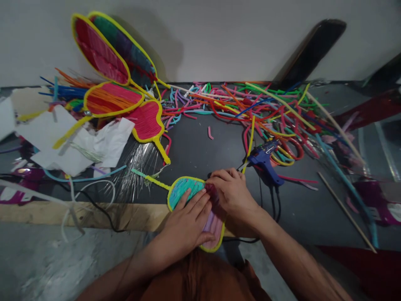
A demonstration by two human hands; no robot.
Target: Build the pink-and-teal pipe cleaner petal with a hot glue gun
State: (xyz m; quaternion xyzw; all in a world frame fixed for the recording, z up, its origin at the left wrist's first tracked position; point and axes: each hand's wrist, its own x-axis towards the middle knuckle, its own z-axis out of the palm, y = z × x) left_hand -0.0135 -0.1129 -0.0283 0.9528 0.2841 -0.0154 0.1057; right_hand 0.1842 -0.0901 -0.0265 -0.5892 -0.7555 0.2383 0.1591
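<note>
A wing-like pipe-cleaner shape (183, 192) with a yellow rim lies at the table's front edge, close to my body. Its filling runs from turquoise through dark red to lilac and pink, and a stem sticks out to the left. My left hand (189, 219) rests flat across the middle, fingers stretched out. At the upper right edge, my right hand (233, 192) has its fingers curled and closed on the dark red part; its fingertips are partly hidden. Just beyond that hand lies a blue glue gun (265, 161).
Loose coloured pipe cleaners (225, 100) are heaped along the wall, with scissors (293, 150) among them. Finished yellow-rimmed wings (103, 54) lean at the back left. White paper scraps (62, 138) and silvery strands (138, 167) lie left. A thin stick (346, 211) lies right.
</note>
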